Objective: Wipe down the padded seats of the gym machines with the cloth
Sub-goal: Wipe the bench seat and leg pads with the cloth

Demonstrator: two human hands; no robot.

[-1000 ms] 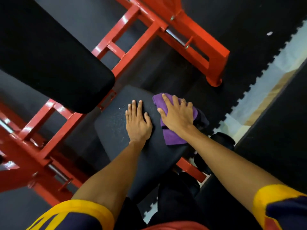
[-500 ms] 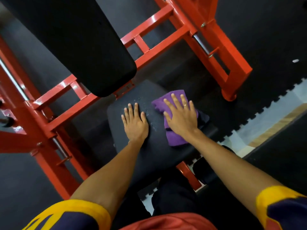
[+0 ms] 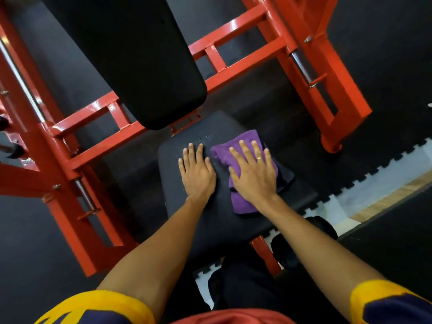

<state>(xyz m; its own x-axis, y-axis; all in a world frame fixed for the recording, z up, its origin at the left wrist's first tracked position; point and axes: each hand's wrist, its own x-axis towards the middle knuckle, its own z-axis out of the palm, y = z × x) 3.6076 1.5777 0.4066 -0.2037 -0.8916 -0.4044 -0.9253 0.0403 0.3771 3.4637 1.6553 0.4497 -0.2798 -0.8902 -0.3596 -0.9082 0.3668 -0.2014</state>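
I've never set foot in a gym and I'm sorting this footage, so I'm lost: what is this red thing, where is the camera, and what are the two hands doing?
The current picture comes from a camera worn on a person's head, looking down along both bare arms. The red steel frame is part of a gym machine. The black padded seat is the flat cushion below, and the long black pad above it looks like the backrest. The left hand lies flat on the seat and holds nothing. The right hand, fingers straight, presses a folded purple cloth onto the seat without gripping it. Dark floor mats lie around the machine.
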